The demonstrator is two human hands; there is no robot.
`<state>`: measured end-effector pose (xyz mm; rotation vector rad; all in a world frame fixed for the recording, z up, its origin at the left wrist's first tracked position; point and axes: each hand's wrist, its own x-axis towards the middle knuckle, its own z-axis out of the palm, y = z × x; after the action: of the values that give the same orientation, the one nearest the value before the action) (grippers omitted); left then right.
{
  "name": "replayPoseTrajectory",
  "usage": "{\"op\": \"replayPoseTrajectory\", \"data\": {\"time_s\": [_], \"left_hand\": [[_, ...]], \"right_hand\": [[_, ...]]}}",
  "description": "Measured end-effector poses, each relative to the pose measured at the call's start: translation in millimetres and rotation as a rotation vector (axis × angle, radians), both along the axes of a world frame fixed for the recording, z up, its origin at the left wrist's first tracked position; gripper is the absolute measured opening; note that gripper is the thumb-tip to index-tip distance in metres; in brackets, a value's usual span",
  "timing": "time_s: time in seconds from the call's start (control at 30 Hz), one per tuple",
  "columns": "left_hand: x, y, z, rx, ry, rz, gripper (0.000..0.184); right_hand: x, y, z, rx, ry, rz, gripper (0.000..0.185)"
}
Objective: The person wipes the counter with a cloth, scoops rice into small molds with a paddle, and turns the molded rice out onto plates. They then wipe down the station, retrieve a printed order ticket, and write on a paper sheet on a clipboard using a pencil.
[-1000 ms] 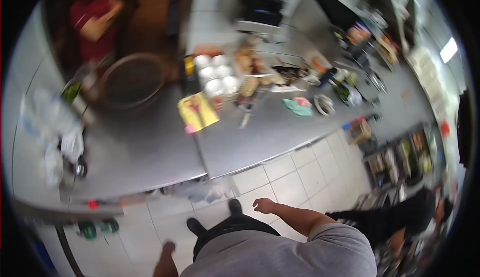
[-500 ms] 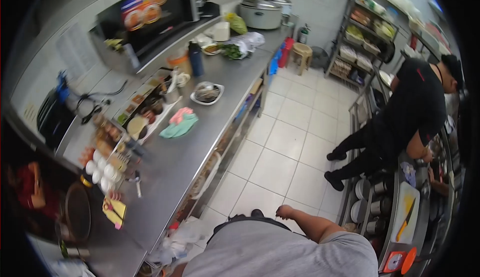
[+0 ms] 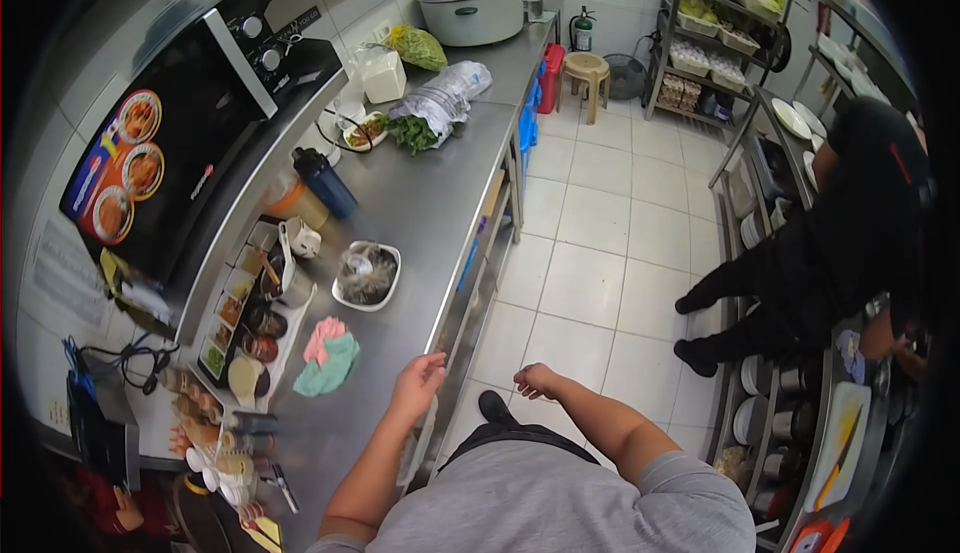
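My left hand [image 3: 419, 384] hovers at the front edge of the steel counter [image 3: 400, 223], fingers loosely apart and holding nothing. Out over the tiled floor, my right hand [image 3: 536, 381] has its fingers loosely bent, with nothing visible in them. On the counter beyond my left hand lie a pink cloth [image 3: 326, 340] and a green cloth [image 3: 328, 367], touching each other. Behind them sits a white square bowl [image 3: 367, 276] with a dark plastic-wrapped bundle in it. A blue bottle [image 3: 325, 184] stands farther back.
A co-worker in black [image 3: 820, 233] stands at the right-hand counter, near a cutting board [image 3: 838, 443] with a knife. A stool [image 3: 586, 80] and a stocked shelf rack [image 3: 717, 33] are at the far end. Leafy greens [image 3: 411, 133] and a large cooker [image 3: 471, 13] rest along the left counter.
The view has turned and moved along the counter, bringing the bowl and cloths closer. My left hand has come into view over the counter edge. The co-worker now appears farther right.
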<state>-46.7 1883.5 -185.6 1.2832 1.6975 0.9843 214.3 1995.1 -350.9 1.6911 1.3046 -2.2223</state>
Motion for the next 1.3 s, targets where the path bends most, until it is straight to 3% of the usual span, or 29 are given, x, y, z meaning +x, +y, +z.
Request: {"op": "replayPoseTrajectory", "data": {"time_s": [0.1,0.23,0.33,0.37,0.5,0.57,0.6,0.63,0.7,0.73,0.8,0.83,0.87,0.9,0.93,1.0,1.03,1.07,1.1,1.13,1.17,1.2,1.23,1.3], "left_hand": [[-4.5,45.9,-7.8,-0.093,0.000,-0.006,0.029],[-6.5,91.4,-13.5,-0.209,-0.087,-0.079,0.029],[-16.0,120.4,-13.7,-0.259,-0.349,0.032,0.033],[-17.6,129.5,-7.2,-0.262,-0.468,0.084,0.035],[-27.0,150.6,26.3,-0.256,-0.440,0.306,0.037],[-30.4,164.1,37.5,-0.183,-0.345,0.361,0.037],[-30.6,180.8,63.8,-0.298,-0.145,0.354,0.038],[-40.0,199.7,72.1,-0.301,-0.149,0.387,0.038],[-49.2,233.0,81.6,-0.098,0.805,0.044,0.038],[-56.6,248.1,78.1,-0.108,0.796,0.075,0.038],[-77.6,272.5,64.0,-0.127,1.133,-0.006,0.033],[-81.1,278.9,65.5,-0.121,1.142,0.013,0.033],[-87.1,286.0,69.3,-0.407,1.178,-0.102,0.030],[-94.4,293.0,72.4,-0.693,1.195,-0.216,0.028],[-99.3,288.9,63.5,-0.676,1.138,-0.209,0.026],[-97.1,290.5,70.2,-0.717,1.157,-0.226,0.026],[-95.2,289.8,72.6,-0.777,1.159,-0.259,0.026],[-93.9,287.0,72.7,-0.774,1.205,-0.250,0.025],[-93.8,284.0,71.2,-0.759,1.211,-0.243,0.025],[-94.7,281.1,67.7,-0.697,1.195,-0.177,0.025],[-95.6,279.7,64.1,-0.634,1.174,-0.119,0.026],[-97.7,280.2,61.6,-0.580,1.069,-0.058,0.029],[-97.1,282.1,64.2,-0.535,1.073,-0.018,0.031],[-95.3,290.5,76.2,-0.458,1.043,0.052,0.038]], "right_hand": [[-33.0,59.7,-6.3,-0.096,-0.039,0.055,0.025],[-97.6,153.3,-13.9,-0.096,0.054,-0.078,0.023],[-160.0,221.6,-47.3,-0.093,0.077,-0.112,0.026],[-180.7,242.3,-73.5,-0.084,0.122,-0.228,0.030],[-242.6,293.6,-77.4,-0.184,0.419,-0.417,0.037],[-260.3,307.6,-82.1,-0.224,0.473,-0.456,0.037],[-264.1,311.9,-82.6,-0.235,0.486,-0.468,0.036],[-265.9,315.5,-82.8,-0.241,0.492,-0.481,0.036],[-264.7,320.7,-83.0,-0.239,0.504,-0.492,0.036],[-259.4,322.7,-81.9,-0.225,0.508,-0.483,0.036],[-232.3,329.0,-79.2,-0.179,0.514,-0.441,0.036],[-209.3,335.3,-76.5,-0.160,0.481,-0.382,0.036],[-183.1,345.0,-49.5,-0.187,0.339,-0.361,0.035],[-141.3,363.8,-86.8,-0.194,0.357,-0.126,0.025],[-108.2,372.7,-65.3,-0.172,0.179,-0.331,0.017],[-12.9,410.1,-51.2,-0.192,0.119,-0.229,0.017],[47.0,429.3,-53.3,-0.038,0.160,0.001,0.017],[88.9,443.3,1.0,-0.081,0.219,-0.062,0.015],[139.6,463.0,-2.0,-0.133,0.073,-0.157,0.019],[171.1,470.8,62.9,-0.114,0.142,-0.046,0.063],[216.1,483.2,75.2,-0.113,0.298,-0.041,0.069],[218.5,481.0,136.0,0.029,0.086,0.027,0.062],[266.5,500.2,103.2,0.084,-0.042,-0.089,0.024],[277.7,497.2,169.0,0.052,-0.006,-0.295,0.028]]}}
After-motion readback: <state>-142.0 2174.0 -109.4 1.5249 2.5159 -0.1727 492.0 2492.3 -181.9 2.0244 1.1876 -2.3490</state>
